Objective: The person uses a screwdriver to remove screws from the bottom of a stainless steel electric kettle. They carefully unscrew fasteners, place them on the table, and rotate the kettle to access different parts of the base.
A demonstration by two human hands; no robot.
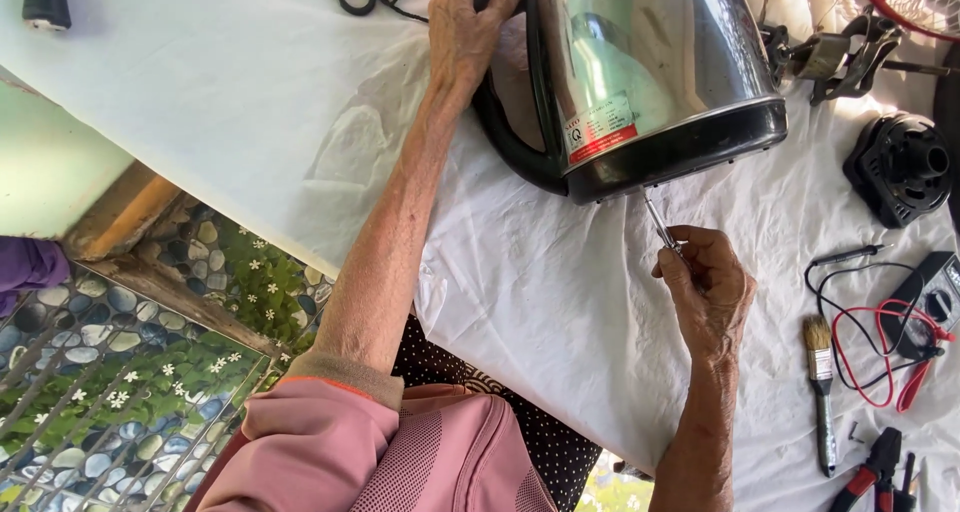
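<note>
Fingers of the right hand (712, 287) pinch a screwdriver (660, 224), its shaft angled toward eleven o'clock into the kettle (650, 62) base; left hand (465, 32) grasps the black handle; paintbrush (821, 392) lies at three o'clock.

Table (230, 92): covered with a thin white sheet, wrinkled, running across most of the view.
Table edge (120, 212): a worn wooden rim shows under the sheet at the left, beside a pale green surface.
Floor (120, 362): patterned like rounded pebbles with green leaves and small white flowers.
Light: bright daylight, strong on the cloth, with soft shadows.
</note>
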